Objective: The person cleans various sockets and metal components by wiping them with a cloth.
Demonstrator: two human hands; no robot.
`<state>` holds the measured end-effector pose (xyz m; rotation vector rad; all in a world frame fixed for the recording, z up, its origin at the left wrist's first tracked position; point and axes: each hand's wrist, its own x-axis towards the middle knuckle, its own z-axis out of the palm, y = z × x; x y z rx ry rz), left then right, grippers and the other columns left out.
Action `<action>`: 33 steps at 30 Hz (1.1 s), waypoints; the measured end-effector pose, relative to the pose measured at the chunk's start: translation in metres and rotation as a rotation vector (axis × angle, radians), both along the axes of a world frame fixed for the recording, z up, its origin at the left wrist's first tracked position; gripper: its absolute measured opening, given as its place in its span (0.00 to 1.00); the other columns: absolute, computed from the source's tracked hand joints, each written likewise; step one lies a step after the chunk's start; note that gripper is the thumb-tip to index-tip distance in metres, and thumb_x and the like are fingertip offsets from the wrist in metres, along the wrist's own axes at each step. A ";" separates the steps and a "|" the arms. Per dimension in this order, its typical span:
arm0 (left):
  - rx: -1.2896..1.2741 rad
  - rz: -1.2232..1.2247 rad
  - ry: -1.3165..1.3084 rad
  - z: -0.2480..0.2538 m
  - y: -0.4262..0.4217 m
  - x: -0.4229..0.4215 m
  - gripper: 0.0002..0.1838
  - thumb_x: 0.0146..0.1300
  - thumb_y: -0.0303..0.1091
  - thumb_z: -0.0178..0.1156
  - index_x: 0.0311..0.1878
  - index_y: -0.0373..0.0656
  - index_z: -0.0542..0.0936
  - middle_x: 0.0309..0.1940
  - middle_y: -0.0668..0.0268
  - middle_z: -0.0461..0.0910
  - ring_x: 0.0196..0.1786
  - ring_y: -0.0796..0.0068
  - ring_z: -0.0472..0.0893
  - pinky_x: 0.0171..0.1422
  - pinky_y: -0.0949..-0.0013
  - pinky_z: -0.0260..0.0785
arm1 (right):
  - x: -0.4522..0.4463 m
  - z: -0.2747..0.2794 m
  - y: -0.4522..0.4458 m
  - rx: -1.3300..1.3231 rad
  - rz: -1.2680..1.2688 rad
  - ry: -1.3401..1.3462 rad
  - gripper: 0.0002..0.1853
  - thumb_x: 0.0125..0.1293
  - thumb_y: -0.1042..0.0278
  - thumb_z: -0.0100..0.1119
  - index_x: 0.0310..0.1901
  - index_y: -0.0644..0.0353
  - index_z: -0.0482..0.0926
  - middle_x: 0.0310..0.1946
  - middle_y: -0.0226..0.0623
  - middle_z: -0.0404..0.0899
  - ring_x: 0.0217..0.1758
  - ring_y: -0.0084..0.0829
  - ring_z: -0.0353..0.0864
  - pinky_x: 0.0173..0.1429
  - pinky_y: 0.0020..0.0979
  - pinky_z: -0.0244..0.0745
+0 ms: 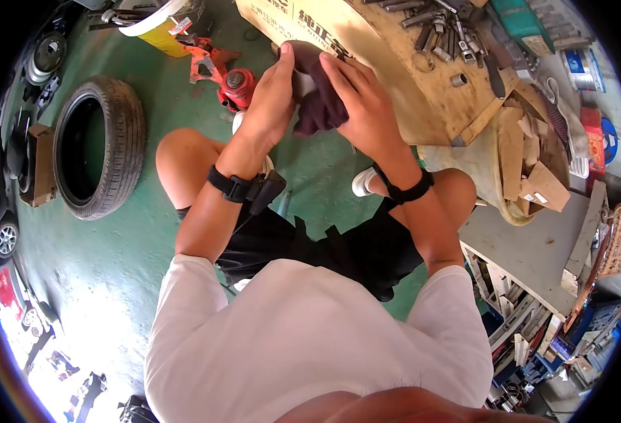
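Note:
Between my two hands, in front of the cardboard box, is a dark maroon cloth (322,95) bunched around a greyish piece (302,86). Most of that piece is covered, so its kind cannot be made out. My left hand (271,99) presses against the left side of the bundle, thumb pointing up along it. On the other side my right hand (368,106) grips the cloth, its fingers bent over the folds.
A red jack (237,86) and a red stand (205,58) are on the green floor beyond my left hand. A tyre (100,148) stands at left. Sockets and tools (441,32) lie on the cardboard box (395,70); a bin (511,201) holds cardboard scraps.

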<state>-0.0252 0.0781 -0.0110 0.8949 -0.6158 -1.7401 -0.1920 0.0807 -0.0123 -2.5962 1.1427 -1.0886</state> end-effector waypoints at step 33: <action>-0.132 -0.099 0.087 0.005 -0.005 0.003 0.25 0.68 0.34 0.62 0.62 0.28 0.70 0.53 0.57 0.79 0.56 0.70 0.79 0.60 0.67 0.73 | -0.017 0.013 -0.006 0.035 0.079 -0.382 0.30 0.46 0.83 0.69 0.54 0.51 0.83 0.51 0.39 0.80 0.50 0.42 0.81 0.52 0.36 0.78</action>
